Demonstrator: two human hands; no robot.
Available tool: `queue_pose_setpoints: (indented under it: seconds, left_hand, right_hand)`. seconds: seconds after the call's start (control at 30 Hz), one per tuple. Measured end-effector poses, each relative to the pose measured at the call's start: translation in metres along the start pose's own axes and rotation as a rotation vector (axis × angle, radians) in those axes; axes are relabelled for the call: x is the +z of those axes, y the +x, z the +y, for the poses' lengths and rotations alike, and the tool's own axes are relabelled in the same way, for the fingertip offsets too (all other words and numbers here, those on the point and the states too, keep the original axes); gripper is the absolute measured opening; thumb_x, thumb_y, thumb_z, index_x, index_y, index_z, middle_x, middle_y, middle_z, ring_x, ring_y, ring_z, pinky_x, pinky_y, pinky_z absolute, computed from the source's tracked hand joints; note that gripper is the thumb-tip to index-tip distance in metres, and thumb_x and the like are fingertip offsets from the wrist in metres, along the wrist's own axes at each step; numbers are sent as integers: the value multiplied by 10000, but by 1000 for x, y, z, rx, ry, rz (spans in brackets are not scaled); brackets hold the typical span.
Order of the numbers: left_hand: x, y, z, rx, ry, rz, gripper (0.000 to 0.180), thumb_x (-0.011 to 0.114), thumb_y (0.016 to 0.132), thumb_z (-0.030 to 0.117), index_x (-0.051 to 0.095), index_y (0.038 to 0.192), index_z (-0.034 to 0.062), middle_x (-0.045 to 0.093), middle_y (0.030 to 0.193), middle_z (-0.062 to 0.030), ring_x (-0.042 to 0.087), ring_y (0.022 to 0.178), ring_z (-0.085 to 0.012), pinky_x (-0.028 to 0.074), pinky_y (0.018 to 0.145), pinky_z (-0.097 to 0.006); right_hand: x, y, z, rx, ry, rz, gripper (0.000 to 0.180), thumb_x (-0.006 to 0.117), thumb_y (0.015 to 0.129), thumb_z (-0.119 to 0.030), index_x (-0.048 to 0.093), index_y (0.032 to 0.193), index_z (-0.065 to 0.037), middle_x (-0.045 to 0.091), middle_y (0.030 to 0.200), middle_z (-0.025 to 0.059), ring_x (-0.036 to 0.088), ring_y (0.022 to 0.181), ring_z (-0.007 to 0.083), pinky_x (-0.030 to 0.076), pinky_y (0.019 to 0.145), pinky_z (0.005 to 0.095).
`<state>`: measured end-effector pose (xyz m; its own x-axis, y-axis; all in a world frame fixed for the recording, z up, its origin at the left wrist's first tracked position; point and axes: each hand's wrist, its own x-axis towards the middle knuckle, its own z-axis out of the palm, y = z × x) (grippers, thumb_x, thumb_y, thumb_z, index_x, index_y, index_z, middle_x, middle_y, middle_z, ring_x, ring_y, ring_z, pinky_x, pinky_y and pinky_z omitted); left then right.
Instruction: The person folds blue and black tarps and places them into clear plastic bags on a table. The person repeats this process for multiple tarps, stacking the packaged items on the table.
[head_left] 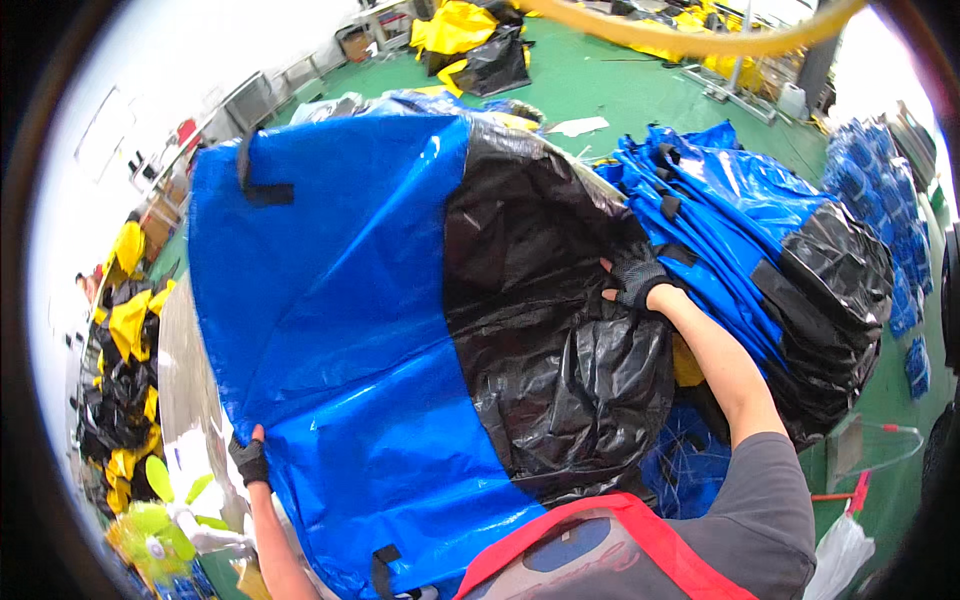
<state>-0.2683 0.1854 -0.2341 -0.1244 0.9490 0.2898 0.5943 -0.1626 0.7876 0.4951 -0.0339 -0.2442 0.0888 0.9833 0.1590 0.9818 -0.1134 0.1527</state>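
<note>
A large blue-and-black tarpaulin piece (345, 270) is spread out before me, creased and shiny, with its black part on the right. Short black straps are fixed near its blue corners, one strap (268, 192) at the far left and another strap (384, 570) close to my body. My left hand (248, 462), in a dark fingerless glove, grips the left edge with the thumb on top. On the black part lies my right hand (635, 277), gloved the same way, its fingers stretched out and pressing on the sheet.
A stack of folded blue-and-black tarpaulins (750, 240) stands at my right. Yellow-and-black sheets (470, 45) lie on the green floor (600, 85) at the back, with more in a heap (128, 370) at the left. A green-bladed fan (170, 510) is near my left forearm.
</note>
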Motion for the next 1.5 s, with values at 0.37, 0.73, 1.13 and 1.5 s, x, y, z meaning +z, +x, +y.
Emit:
queue_pose_setpoints:
  seconds: [0.37,0.73,1.13,1.5]
  left_hand:
    - [209,-123,189,859,408,-828,729,617,822,507,409,1403,118,470,1394,-155,336,1362,-373,168,1134,-557]
    - [298,-94,133,412,-57,-996,681,571,875,475,399,1418,101,344,1487,-163,299,1384,-311,168,1155,-475]
    - [45,-198,117,139,156,-942,779,607,821,535,380,1429,102,363,1467,-195,319,1363,-365,202,1137,-494]
    - [-6,-92,191,129,374,-648,870,640,772,590,362,1439,103,380,1448,-225,338,1343,-414,232,1120,-511]
  right_hand:
    - [-36,254,23,192,208,-90,1086,729,589,-626,401,1400,18,353,1473,230,324,1375,364,279,1120,458]
    - [-172,76,-133,-431,549,458,354,571,879,-140,549,1213,-25,591,1179,195,561,1130,352,425,1004,422]
    - [-14,-68,-70,-318,111,323,267,660,764,-185,678,1023,-121,623,1046,118,545,1052,354,355,998,592]
    - [-44,-53,-96,-268,-66,-272,413,622,741,-267,656,1135,-146,563,1240,121,425,1250,346,179,1124,578]
